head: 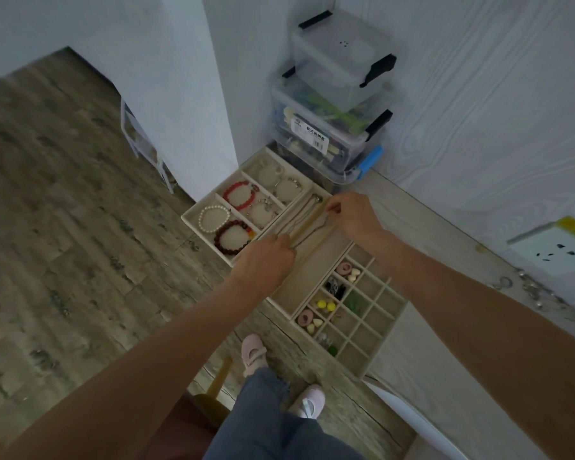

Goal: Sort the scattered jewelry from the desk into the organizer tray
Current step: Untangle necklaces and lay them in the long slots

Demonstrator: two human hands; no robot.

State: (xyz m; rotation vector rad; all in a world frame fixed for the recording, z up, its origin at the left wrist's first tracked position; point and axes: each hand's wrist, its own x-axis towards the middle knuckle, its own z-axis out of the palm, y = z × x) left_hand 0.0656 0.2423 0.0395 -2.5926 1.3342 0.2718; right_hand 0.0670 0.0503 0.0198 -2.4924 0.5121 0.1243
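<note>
Wood-grain desk [425, 227] runs along the white wall, with the organizer tray [193, 216] at its far left corner. You have bracelets there: a white pearl bracelet [213, 219], a red bracelet [239, 195], a dark bead bracelet [233, 238]. Your left hand [263, 260] pinches the near end of a necklace [307, 224] in the long middle compartment; your right hand [354, 215] pinches its far end. Loose jewelry [531, 290] lies scattered far right, near the wall.

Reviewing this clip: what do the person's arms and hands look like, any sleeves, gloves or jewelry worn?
Both forearms are bare up to the frame edge, with no sleeves showing. The left hand and right hand wear no gloves; no rings, watch or wristbands are visible.
</note>
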